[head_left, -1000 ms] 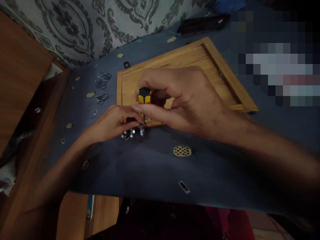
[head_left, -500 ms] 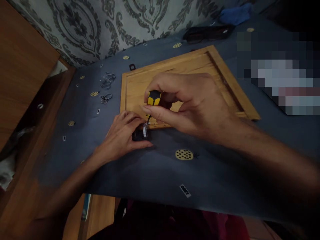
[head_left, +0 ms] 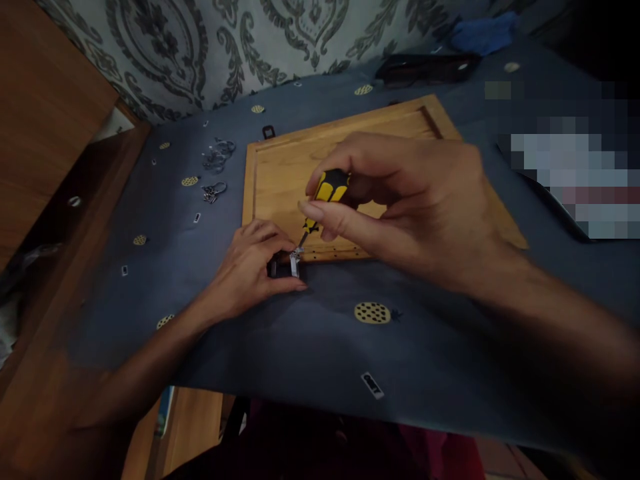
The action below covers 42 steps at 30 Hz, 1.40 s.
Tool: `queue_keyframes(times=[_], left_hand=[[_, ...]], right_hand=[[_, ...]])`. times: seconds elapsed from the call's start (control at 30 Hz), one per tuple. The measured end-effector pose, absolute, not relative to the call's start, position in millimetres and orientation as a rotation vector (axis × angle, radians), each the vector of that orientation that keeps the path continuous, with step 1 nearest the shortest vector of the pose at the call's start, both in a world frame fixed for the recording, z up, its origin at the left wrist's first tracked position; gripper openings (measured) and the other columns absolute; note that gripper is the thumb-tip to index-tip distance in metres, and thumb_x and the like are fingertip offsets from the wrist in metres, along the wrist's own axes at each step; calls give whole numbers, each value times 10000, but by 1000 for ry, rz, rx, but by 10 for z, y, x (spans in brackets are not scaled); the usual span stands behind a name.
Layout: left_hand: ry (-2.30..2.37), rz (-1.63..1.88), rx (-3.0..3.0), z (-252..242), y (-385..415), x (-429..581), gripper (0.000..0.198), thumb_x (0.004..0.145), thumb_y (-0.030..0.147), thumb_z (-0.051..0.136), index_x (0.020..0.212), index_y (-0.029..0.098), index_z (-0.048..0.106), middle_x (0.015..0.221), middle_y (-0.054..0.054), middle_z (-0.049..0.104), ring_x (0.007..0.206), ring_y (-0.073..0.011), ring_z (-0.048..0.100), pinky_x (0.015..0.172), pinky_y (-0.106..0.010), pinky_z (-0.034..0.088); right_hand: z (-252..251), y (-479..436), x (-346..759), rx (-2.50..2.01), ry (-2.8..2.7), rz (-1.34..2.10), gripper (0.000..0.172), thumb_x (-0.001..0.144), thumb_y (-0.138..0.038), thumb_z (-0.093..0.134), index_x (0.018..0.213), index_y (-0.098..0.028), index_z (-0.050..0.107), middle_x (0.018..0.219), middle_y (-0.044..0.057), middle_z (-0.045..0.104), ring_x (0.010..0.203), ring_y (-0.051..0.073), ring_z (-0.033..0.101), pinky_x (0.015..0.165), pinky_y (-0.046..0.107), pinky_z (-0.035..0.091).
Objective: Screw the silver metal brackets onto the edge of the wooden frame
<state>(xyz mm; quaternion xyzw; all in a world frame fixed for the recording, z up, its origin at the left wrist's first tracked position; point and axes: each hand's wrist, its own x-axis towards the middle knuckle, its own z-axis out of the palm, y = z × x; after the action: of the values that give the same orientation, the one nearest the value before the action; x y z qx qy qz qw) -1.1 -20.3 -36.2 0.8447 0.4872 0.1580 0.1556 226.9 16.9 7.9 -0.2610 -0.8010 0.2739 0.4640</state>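
Head view shows the right hand (head_left: 405, 193) with its thumb and fingers closed around the handle of a short yellow-and-black screwdriver (head_left: 332, 188), whose dark butt end sticks up out of the grip. The tool's long axis is tilted: from the butt, uppermost and to the right, it runs down and leftward past the thumb tip, the thin shaft emerging below the grip and pointing at a small metal ring (head_left: 295, 265). That tip ends at the ring's upper part, just below and left of the grip, though its exact seat there is too small to make out. Left of the ring, the left hand (head_left: 253, 267) curves around it, fingers above and thumb beneath; I cannot tell whether it pinches the metal or merely steadies it. Directly under the right-hand grip spreads a framed wooden board (head_left: 283, 177), and the ring sits at its near edge. Farther off, up and to the left of the grip, loose metal rings (head_left: 219, 157) lie in a heap on the dark blue tablecloth (head_left: 310, 353). Beyond the board, above and to the right of the grip, are a dark case (head_left: 425, 69) and a crumpled blue cloth (head_left: 485, 33).
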Motion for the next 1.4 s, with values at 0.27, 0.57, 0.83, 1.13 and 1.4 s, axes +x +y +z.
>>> queue_keyframes(times=[0.27,0.57,0.83,1.13,1.4], left_hand=[[1401,454,2395,-390,-219,-15,434,831,567,853,1086,234,743,1107,-55,710,1114,-277,631,986,-426,457],[1423,480,2400,-443,-265,-15,448,859,556,829,1162,242,727,1169,-63,707,1150,-293,625,999,-432,470],[1399,494,2382,-478,-261,-10,430,859,580,816,1082,226,717,1075,-59,696,1052,-273,634,971,-435,491],[1339,554,2340,-545,-258,-31,460,850,577,826,1077,196,702,1088,-73,680,1072,-274,616,977,-423,479],[1346,531,2317,-553,-260,-49,444,857,561,824,1099,210,697,1085,-66,680,1059,-270,619,971,-427,477]], right_hand=[[154,101,2294,-782,-1889,698,203,938,-376,757,839,-227,661,797,-14,655,621,124,640,542,292,496],[96,223,2295,-743,-2001,1004,233,891,-343,780,758,-215,638,621,-51,602,528,91,539,471,242,381],[-181,130,2345,-1009,-1546,1534,399,762,-515,890,752,-212,629,526,-56,586,401,95,546,395,211,386],[-428,127,2418,-1063,-1385,1590,324,718,-478,929,785,-246,713,602,-24,662,444,117,580,428,235,472],[-427,228,2470,-974,-1074,1481,385,696,-519,945,759,-222,709,670,-20,680,468,96,579,428,217,496]])
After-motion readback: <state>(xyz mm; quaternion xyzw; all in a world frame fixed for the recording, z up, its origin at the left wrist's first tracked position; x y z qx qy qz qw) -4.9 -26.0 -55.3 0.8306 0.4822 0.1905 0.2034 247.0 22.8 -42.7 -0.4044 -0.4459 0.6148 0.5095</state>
